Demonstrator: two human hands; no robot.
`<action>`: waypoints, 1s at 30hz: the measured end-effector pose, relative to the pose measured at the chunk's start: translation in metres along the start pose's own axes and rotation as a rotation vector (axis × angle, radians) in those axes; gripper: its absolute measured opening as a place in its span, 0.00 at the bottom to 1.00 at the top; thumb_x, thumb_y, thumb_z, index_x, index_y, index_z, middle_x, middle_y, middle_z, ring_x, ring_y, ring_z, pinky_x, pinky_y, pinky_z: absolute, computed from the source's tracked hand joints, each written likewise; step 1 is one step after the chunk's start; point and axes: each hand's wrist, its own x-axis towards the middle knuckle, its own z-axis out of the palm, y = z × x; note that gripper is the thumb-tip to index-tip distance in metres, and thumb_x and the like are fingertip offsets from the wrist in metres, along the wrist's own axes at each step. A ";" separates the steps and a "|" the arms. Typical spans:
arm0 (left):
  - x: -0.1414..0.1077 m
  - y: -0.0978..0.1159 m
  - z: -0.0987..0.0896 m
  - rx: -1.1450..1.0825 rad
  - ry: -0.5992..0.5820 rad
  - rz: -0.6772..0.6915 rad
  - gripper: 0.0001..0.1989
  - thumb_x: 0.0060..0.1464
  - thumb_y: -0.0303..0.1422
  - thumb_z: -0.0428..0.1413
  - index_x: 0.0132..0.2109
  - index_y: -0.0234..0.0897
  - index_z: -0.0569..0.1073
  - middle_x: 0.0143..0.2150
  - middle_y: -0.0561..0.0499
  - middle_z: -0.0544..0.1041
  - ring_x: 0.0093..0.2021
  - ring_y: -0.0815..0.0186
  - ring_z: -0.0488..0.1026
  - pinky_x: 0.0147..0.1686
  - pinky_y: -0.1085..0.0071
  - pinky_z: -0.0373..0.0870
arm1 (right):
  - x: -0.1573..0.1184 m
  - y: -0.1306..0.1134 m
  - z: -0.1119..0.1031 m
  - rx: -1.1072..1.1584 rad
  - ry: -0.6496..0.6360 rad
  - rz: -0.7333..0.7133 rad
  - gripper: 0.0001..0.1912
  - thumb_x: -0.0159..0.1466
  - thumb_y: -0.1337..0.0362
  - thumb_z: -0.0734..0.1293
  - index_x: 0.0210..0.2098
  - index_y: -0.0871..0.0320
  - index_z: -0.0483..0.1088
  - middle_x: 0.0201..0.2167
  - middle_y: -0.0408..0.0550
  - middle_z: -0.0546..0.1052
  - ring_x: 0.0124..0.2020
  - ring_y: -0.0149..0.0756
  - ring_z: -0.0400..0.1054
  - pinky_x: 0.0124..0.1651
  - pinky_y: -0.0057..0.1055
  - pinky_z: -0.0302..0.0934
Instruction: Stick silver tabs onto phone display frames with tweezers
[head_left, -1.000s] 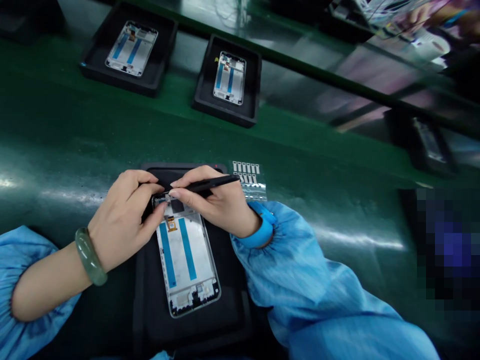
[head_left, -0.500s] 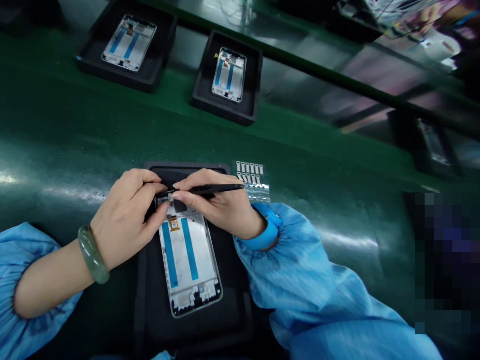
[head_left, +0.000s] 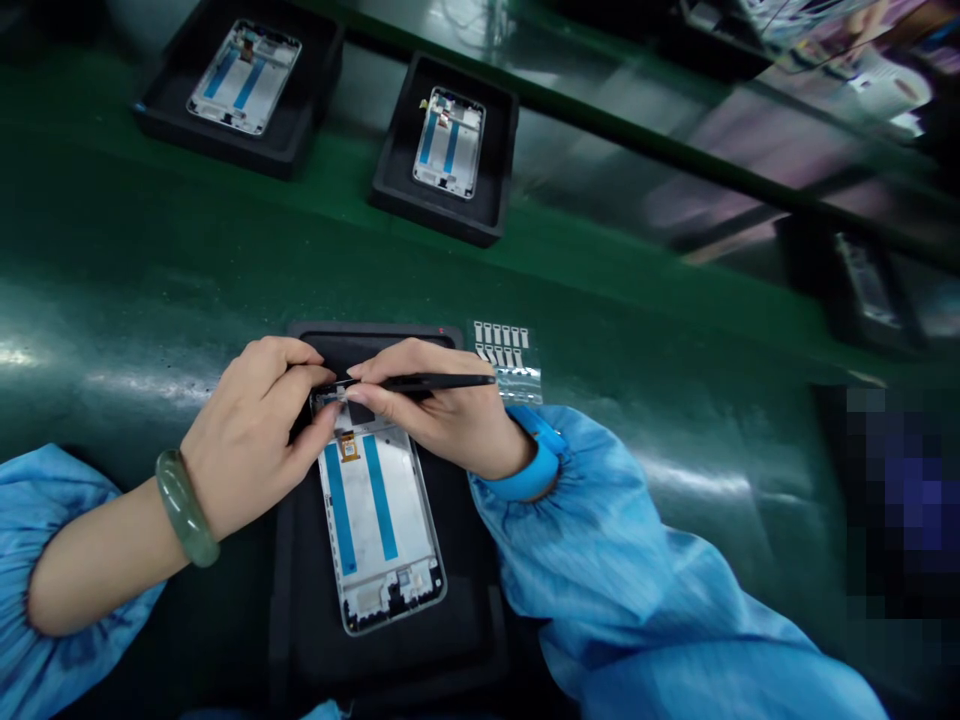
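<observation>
A silver phone frame [head_left: 375, 530] with two blue strips and an orange flex connector lies in a black tray [head_left: 472, 620]. My right hand [head_left: 442, 410] pinches black tweezers [head_left: 457, 381], whose tip end is over the frame's top left corner. At that same corner, my left hand [head_left: 259, 430] has its thumb and fingers bent together around the frame's upper edge; whether something small is between them is too hidden to tell. A sheet of small silvery stickers [head_left: 501, 345] lies just right of the tray, behind my right hand.
Two black trays [head_left: 319, 110] [head_left: 499, 200] with similar phone frames stand at the back of the green table [head_left: 247, 260]. Another tray with a frame [head_left: 866, 280] is at the far right. Part of a person [head_left: 870, 25] shows at the top right.
The back end of the tweezers has dipped slightly and shifted a little right. Both hands have hardly moved. The two back trays appear slightly further left and higher in view.
</observation>
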 end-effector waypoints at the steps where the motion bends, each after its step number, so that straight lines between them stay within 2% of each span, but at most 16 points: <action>1: 0.000 0.000 0.000 -0.001 0.000 0.003 0.10 0.55 0.31 0.52 0.42 0.28 0.70 0.43 0.41 0.68 0.47 0.56 0.68 0.47 0.58 0.69 | 0.000 0.000 0.000 -0.002 -0.001 -0.011 0.07 0.59 0.62 0.67 0.31 0.60 0.70 0.30 0.45 0.77 0.33 0.31 0.73 0.38 0.26 0.67; 17: 0.003 0.003 0.000 0.026 0.002 0.007 0.10 0.55 0.31 0.51 0.40 0.29 0.71 0.41 0.41 0.68 0.45 0.56 0.68 0.43 0.58 0.70 | -0.002 -0.002 -0.002 -0.085 0.047 -0.008 0.07 0.59 0.61 0.68 0.31 0.59 0.70 0.28 0.42 0.77 0.32 0.29 0.73 0.38 0.23 0.66; 24: 0.007 0.001 0.000 0.047 -0.002 -0.002 0.04 0.54 0.30 0.51 0.36 0.35 0.69 0.38 0.45 0.69 0.42 0.58 0.69 0.40 0.59 0.71 | -0.002 -0.003 -0.001 -0.083 0.059 0.036 0.08 0.59 0.59 0.68 0.31 0.58 0.70 0.29 0.42 0.77 0.31 0.29 0.73 0.37 0.24 0.66; 30: 0.011 0.002 0.000 0.054 0.022 -0.007 0.04 0.54 0.30 0.51 0.33 0.35 0.70 0.35 0.46 0.70 0.39 0.59 0.69 0.37 0.60 0.70 | -0.001 -0.003 0.000 -0.095 0.055 0.041 0.09 0.60 0.58 0.67 0.31 0.58 0.70 0.28 0.42 0.77 0.31 0.29 0.72 0.36 0.24 0.65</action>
